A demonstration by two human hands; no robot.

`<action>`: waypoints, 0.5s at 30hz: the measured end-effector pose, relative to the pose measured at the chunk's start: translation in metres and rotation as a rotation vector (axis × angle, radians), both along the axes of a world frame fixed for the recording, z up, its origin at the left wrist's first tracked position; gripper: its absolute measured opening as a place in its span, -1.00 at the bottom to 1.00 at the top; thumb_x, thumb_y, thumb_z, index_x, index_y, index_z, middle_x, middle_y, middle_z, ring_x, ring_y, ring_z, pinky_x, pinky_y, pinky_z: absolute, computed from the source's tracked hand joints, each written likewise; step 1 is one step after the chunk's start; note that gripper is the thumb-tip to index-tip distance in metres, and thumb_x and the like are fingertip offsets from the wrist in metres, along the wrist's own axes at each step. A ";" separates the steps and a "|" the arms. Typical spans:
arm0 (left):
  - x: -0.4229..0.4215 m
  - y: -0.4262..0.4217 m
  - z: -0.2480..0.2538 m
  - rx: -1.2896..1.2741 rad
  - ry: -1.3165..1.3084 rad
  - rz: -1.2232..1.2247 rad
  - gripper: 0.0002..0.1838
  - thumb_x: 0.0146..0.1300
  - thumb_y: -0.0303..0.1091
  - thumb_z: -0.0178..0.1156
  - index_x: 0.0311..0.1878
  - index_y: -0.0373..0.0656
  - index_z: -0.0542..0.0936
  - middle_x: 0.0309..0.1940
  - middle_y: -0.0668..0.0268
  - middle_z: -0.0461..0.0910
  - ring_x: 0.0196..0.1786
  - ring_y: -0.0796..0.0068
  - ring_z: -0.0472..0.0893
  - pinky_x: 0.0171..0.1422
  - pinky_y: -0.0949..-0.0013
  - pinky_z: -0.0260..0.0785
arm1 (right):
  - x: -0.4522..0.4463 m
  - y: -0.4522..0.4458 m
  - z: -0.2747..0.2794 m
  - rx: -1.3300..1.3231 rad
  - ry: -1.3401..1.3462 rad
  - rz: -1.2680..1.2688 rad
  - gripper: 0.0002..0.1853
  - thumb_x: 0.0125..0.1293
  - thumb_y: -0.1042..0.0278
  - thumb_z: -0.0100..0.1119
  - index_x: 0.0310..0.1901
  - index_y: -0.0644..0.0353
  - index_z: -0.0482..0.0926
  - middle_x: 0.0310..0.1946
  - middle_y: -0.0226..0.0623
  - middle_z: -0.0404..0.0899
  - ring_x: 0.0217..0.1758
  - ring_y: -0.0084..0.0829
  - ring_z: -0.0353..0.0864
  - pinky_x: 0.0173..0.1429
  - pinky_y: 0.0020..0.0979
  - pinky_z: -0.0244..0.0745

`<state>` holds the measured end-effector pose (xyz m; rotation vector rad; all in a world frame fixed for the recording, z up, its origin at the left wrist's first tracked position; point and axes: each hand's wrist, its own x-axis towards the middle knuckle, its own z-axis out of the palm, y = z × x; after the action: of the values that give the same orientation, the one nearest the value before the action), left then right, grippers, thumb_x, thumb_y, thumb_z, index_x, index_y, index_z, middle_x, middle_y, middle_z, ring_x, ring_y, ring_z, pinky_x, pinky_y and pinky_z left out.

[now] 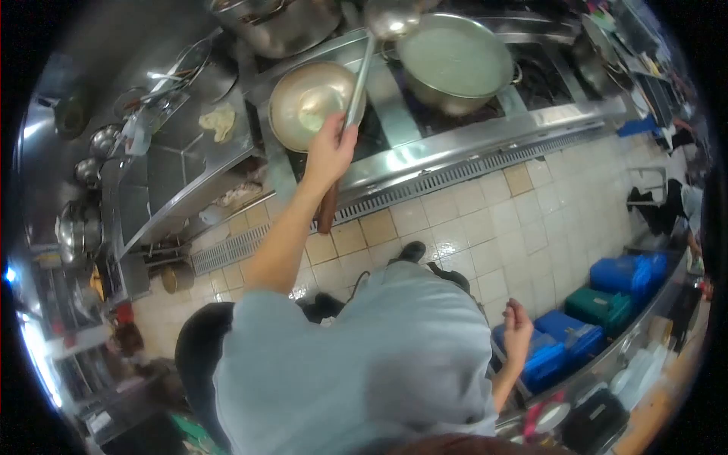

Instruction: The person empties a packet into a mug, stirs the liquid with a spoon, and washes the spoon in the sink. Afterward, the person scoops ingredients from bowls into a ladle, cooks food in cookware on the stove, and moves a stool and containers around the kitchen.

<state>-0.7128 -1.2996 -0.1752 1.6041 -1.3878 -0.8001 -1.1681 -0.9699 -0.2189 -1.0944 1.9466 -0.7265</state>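
The left hand [332, 150] grasps a long ladle [364, 76] partway along its handle, probably to balance its length, crossing over the wok [299, 95] beside the pot [455, 57]. The right hand [518, 332] hangs loosely curled, seemingly empty.

Left hand [331, 150] and ladle [362, 80] overlie right side of wok [284, 106]; left side open from above. Stove [400, 114] strip between wok and large pot [455, 64]: passage, ladle bowl [392, 23] at far end. Loop handle [519, 73] juts from pot's right side. Stockpot [292, 32] bars way behind wok. Right hand [518, 330]: tiled floor [485, 235] ahead, bins [546, 353] to right.
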 end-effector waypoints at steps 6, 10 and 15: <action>0.062 0.085 -0.058 0.225 0.299 0.180 -0.69 0.36 -0.34 0.30 0.07 -0.29 0.56 -0.44 0.34 0.62 -0.55 0.60 0.54 -0.50 0.48 0.36 | 0.005 -0.017 0.000 0.030 -0.050 0.050 -0.65 0.52 0.31 0.11 0.18 0.37 0.58 -0.09 -0.18 0.70 -0.12 -0.46 0.67 0.04 -0.42 0.55; 0.009 0.112 -0.073 0.288 0.640 0.214 -0.82 0.41 -0.33 0.26 -0.07 -0.24 0.58 -0.52 0.39 0.56 -0.66 0.67 0.44 -0.65 0.52 0.22 | 0.015 -0.045 0.002 0.075 0.069 0.142 -0.67 0.49 0.37 0.14 0.15 0.40 0.59 -0.04 -0.04 0.72 -0.03 -0.36 0.69 0.11 -0.37 0.56; -0.050 0.092 -0.101 0.317 0.777 0.102 -0.74 0.47 -0.28 0.19 0.09 -0.22 0.57 -0.48 0.37 0.54 -0.63 0.64 0.45 -0.63 0.52 0.26 | 0.013 -0.063 0.006 -0.020 0.079 0.203 -0.68 0.51 0.33 0.12 0.14 0.38 0.60 -0.11 -0.15 0.72 -0.10 -0.45 0.68 0.04 -0.40 0.56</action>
<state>-0.7629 -1.2080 -0.2767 1.3390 -0.6375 -1.4375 -1.1551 -1.0327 -0.2133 -1.3280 1.8628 -0.6013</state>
